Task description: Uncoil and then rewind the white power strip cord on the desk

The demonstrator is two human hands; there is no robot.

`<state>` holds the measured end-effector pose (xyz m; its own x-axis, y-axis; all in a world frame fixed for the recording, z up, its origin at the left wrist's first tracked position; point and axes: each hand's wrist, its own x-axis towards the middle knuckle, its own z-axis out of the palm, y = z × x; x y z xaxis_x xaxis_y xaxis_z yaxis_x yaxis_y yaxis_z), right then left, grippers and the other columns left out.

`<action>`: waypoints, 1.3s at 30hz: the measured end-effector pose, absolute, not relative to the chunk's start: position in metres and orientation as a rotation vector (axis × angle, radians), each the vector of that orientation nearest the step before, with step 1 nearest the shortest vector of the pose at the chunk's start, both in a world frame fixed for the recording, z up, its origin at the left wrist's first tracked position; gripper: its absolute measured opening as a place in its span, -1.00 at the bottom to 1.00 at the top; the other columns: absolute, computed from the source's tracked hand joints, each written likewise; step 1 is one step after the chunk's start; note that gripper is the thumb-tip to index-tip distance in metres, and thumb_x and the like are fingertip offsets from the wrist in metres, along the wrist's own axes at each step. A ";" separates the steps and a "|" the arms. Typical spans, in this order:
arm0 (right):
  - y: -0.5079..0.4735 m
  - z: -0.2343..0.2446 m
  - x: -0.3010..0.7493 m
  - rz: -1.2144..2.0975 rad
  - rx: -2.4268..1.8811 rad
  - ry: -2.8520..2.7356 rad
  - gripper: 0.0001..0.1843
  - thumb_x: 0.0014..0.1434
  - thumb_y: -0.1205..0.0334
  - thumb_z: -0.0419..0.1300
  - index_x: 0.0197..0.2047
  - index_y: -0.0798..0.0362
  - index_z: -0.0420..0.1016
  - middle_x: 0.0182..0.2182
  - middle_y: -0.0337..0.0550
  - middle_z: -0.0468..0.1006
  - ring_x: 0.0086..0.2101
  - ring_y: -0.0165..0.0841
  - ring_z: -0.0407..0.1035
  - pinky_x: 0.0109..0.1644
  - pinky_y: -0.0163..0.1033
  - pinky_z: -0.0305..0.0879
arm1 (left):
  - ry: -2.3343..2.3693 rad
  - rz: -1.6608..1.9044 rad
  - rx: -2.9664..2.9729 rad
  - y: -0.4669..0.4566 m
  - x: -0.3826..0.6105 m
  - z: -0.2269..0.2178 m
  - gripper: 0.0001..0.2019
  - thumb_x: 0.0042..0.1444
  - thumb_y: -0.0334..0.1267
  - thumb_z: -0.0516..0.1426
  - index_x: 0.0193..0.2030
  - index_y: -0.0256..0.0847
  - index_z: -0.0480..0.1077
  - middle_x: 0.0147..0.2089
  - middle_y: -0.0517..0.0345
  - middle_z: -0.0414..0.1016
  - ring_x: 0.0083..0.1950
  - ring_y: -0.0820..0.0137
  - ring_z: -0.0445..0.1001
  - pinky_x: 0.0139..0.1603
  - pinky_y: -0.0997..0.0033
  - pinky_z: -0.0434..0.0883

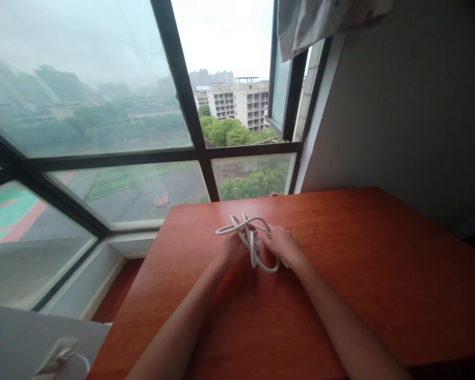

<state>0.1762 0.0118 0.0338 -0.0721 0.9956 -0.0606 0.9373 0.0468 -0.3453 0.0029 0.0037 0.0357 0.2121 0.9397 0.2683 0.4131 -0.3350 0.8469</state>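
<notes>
A white cable (250,238) lies looped in a loose bundle on the red-brown wooden table (360,274), near the far middle. My left hand (233,248) has its fingers closed around the left side of the loops. My right hand (282,245) is closed on the right side of the same bundle. Both hands rest close together on the tabletop, with the forearms reaching in from the near edge. One loop sticks out to the left past my left hand, another hangs toward me between the hands.
A large window with dark frames (190,105) stands just beyond the table's far edge. A grey wall (411,105) rises on the right. Light cloth (324,21) hangs at the top. At bottom left a white plug and cord (59,356) sit on a grey surface.
</notes>
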 end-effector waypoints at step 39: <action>0.033 0.011 0.301 0.705 -1.608 -1.556 -0.61 0.10 0.03 0.09 -0.23 0.11 0.61 -0.30 -0.07 0.64 -0.28 -0.21 0.49 -0.19 -0.21 0.34 | 1.607 0.568 1.921 -0.013 -0.126 0.070 -0.55 0.23 0.04 -0.08 -0.02 -0.27 0.41 -0.46 0.14 0.49 -0.47 0.37 0.38 -0.46 0.48 0.29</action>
<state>0.3010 0.0333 0.0114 0.0988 0.9874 0.1239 0.5582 0.0481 -0.8283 -0.1263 -0.0133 0.0702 0.1894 0.9813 -0.0347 0.7415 -0.1198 0.6602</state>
